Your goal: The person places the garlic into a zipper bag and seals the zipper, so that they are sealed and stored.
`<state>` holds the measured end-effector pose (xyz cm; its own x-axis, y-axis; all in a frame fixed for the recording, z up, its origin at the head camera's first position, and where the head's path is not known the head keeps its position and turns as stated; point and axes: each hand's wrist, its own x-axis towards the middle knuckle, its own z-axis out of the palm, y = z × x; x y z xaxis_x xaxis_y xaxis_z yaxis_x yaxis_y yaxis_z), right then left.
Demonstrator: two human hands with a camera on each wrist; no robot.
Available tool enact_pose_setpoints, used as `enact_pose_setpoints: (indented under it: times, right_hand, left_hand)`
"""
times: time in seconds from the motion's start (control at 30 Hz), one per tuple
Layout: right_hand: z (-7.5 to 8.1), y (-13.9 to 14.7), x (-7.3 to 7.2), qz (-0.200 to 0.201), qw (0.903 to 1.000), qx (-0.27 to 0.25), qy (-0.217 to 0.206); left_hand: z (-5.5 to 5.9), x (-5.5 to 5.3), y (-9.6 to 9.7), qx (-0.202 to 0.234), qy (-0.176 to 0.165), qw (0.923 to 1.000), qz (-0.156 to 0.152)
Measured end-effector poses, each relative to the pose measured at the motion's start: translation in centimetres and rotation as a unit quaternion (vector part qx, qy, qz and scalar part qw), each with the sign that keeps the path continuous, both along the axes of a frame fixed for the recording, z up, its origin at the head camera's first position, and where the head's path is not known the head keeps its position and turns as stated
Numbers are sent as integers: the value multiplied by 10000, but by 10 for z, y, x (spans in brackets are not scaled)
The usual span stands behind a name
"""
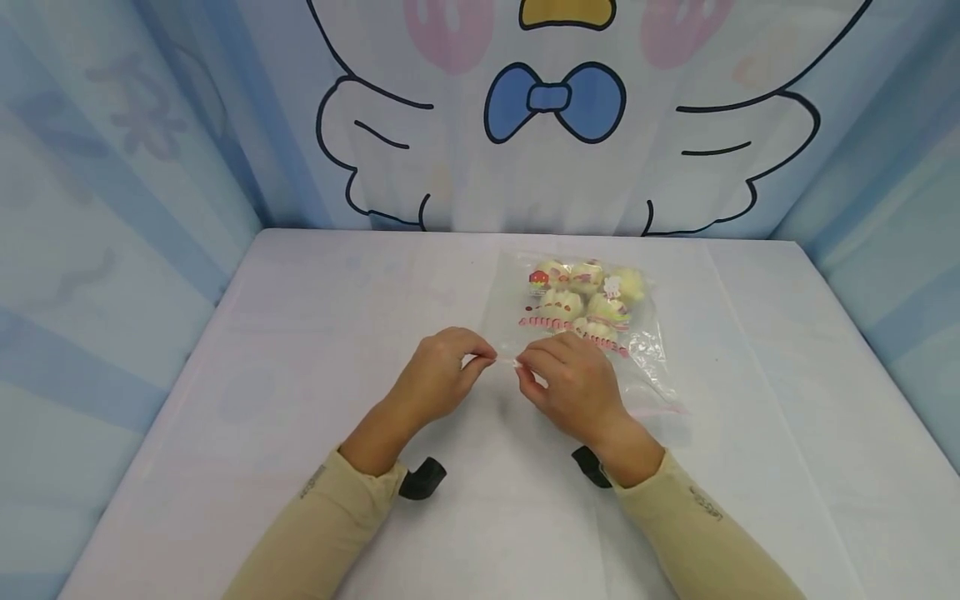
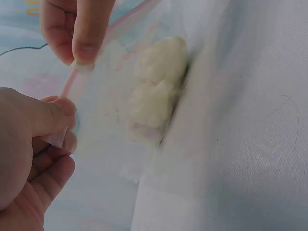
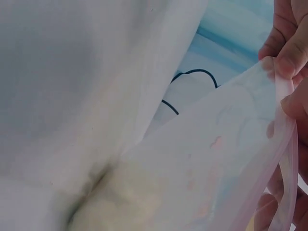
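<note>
A clear zip bag (image 1: 647, 367) with red and pink printing lies on the table, its near edge lifted. Several round, cream-coloured pieces (image 1: 561, 307) are inside; what they are made of does not show. My left hand (image 1: 442, 371) pinches the left corner of the bag's mouth between thumb and fingers. Close beside it, my right hand (image 1: 573, 379) pinches the same edge a little further right. Between the two hands, the left wrist view has the pink zip strip (image 2: 69, 84) stretched straight. The right wrist view shows the see-through bag wall (image 3: 231, 139) pulled up from the table.
A white cloth (image 1: 300, 333) covers the table. Pale blue curtains (image 1: 112, 250) hang at the sides, and a cartoon-printed curtain with a blue bow tie (image 1: 551, 98) stands behind the far edge. Black wrist mounts (image 1: 423, 479) stick out by the sleeves.
</note>
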<state>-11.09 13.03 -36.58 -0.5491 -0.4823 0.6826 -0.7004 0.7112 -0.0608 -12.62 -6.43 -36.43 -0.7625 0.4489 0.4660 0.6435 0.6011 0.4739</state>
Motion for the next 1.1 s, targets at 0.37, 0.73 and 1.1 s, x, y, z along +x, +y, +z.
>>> enact_pose_setpoints:
  times: [0.37,0.73,1.1]
  right_hand:
    - [1,15,2,-92,9996,132,-227]
    - [-2,32,2,-178,9997,13,-142]
    - [-1,44,5,-186,9998,10,-77]
  left_hand:
    - [-2,0,-2,-45,-161,9997,184]
    - [-1,-2,-3,-78,-176,9993,326]
    - [-2,-3,-4,-27,-180,9993,322]
